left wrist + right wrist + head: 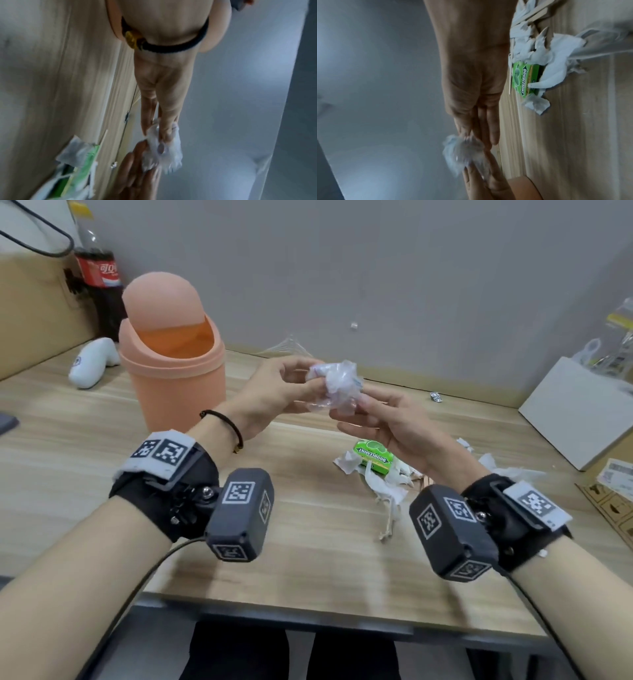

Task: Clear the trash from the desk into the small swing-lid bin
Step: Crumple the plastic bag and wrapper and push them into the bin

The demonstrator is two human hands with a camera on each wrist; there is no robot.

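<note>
A peach swing-lid bin (171, 378) stands at the desk's back left, its lid tilted and showing an opening. Right of it, above the desk, my left hand (315, 381) pinches a crumpled wad of clear plastic wrap (337, 385) between thumb and fingertips; the wad (164, 152) also hangs from that hand (159, 135) in its wrist view. My right hand (352, 414) sits just right of the wad, fingers straight, only its tips touching the plastic (464, 151). Below lie a green gum box (373, 457) and torn white paper (387, 491).
A cola bottle (102, 285) and a white object (90, 362) sit behind and left of the bin. A foil scrap (435, 397) and clear film (291, 345) lie near the wall. At the right are a white box (575, 412), cardboard (609, 508) and plastic bags (609, 344).
</note>
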